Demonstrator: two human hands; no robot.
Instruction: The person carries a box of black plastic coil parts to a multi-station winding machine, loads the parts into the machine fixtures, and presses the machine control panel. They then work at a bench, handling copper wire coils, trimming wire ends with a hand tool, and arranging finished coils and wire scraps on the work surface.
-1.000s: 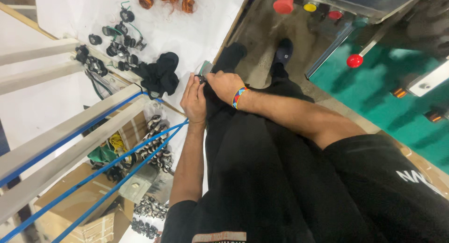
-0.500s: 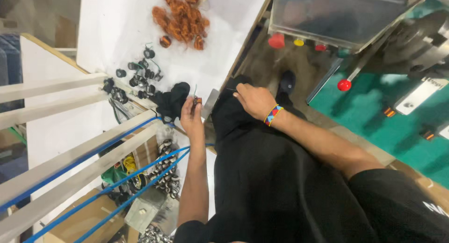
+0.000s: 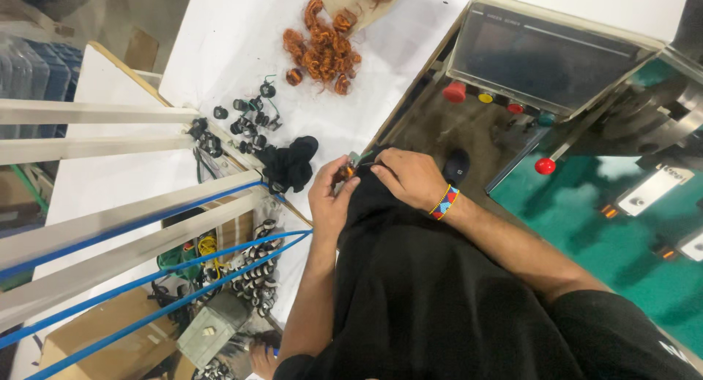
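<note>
Between both hands (image 3: 370, 186): copper coil (image 3: 346, 172).

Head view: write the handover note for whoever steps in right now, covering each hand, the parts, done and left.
Left hand pinches a small copper-wound coil over the lap. Right hand, beaded wristband on its wrist, works at the same coil with its fingertips. Pile of orange copper-wire coils lies on the white table; small black ring parts and a black cloth lie nearer its edge. Done: one coil in hand. Left: the pile is untouched.
</note>
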